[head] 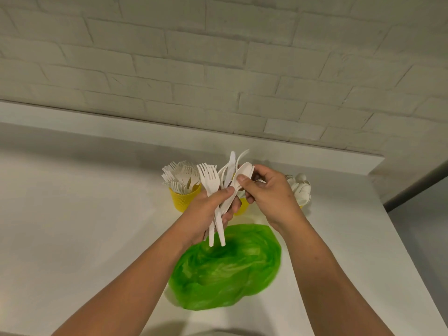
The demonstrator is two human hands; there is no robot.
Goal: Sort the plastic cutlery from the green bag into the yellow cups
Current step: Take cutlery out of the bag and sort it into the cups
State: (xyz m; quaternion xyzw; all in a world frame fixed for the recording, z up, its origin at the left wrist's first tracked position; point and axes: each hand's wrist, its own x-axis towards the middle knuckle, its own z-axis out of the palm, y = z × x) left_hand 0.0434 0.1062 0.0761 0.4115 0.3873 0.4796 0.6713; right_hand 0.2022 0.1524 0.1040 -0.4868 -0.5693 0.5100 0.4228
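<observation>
Head view: above the green bag (228,267) on the worktop (72,214), the left hand (208,209) has its grip curled round the handles of a mixed cutlery bundle (210,180), while the right hand (269,190) pinches a spoon (243,172) by its bowl. The pieces appear light, thin and slick, best drawn out singly near the neck; the yellow cups (184,198) stand just beyond.

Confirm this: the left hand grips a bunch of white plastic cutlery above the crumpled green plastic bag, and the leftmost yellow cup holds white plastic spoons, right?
Not spoons: the head view shows the leftmost yellow cup holding white plastic forks. The rest stands: the left hand grips the bunch of white plastic cutlery above the crumpled green plastic bag.
</observation>
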